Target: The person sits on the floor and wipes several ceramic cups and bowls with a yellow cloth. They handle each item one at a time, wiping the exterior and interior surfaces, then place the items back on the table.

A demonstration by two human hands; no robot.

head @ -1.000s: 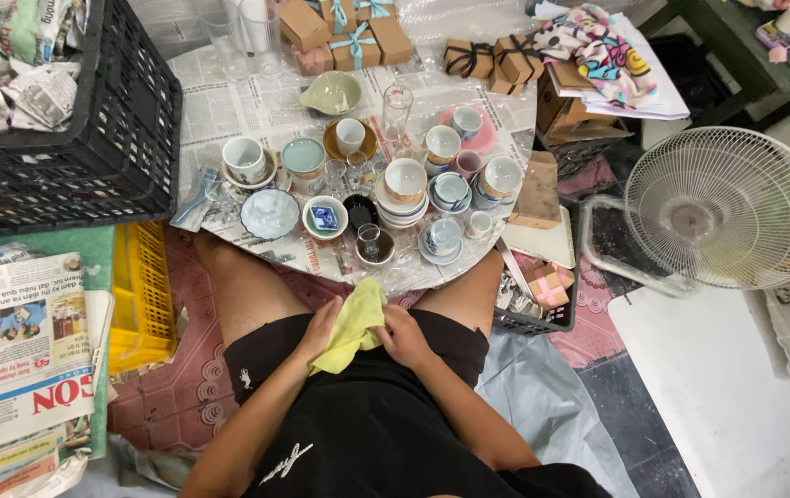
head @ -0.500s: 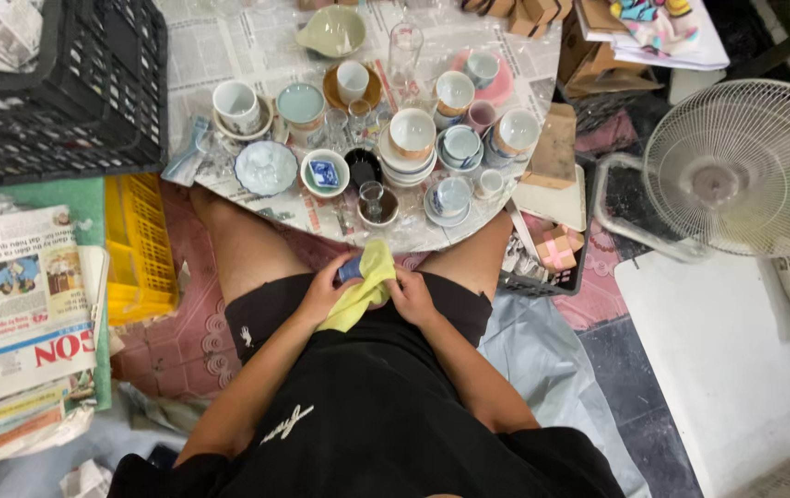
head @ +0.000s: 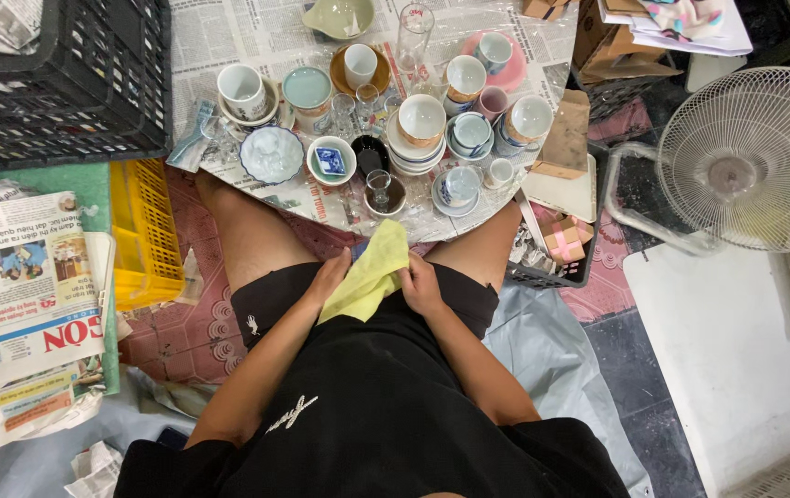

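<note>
Yellow cloth (head: 369, 274) between both hands, left hand (head: 329, 277), right hand (head: 421, 284)

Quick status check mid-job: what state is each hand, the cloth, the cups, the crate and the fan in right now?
left hand: on the lap, gripping the yellow cloth
right hand: gripping the cloth's other side
yellow cloth: crumpled, held between both hands
cups: upright, empty, on newspaper
tall glass: upright, empty
black crate: upright
fan: lying face up; running or not, cannot tell
</note>
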